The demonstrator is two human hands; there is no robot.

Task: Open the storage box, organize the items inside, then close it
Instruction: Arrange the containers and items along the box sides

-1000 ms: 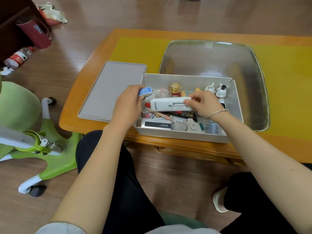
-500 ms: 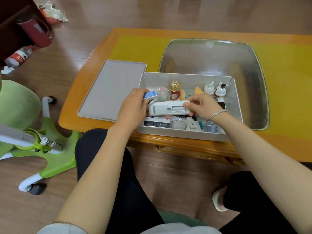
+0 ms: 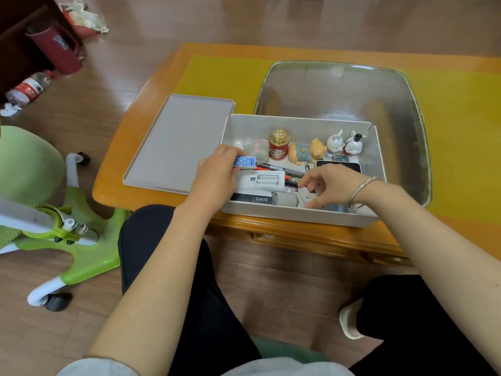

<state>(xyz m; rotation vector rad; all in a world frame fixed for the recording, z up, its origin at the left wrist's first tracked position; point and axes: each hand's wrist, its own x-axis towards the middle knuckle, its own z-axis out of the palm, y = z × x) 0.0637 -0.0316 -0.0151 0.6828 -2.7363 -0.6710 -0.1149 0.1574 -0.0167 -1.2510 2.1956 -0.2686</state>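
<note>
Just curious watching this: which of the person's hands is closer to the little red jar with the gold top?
Left. The left hand is just beside and below the red jar, holding a small blue dotted box. The right hand is farther, lower right, among the small items.

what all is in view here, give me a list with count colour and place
storage box: 1, grey, open, table's near edge
lid: 1, grey, flat on table left of box
white device: 1, white, in box, front left
blue dotted box: 1, blue, in left hand
red jar: 1, red, gold top, back of box
bear figure: 1, yellow, back of box
rabbit figures: 2, white, back right
table: 1, orange, yellow mat
green chair: 1, floor left
left hand: pinches blue dotted box
right hand: in box, fingers curled, hold unclear
</note>
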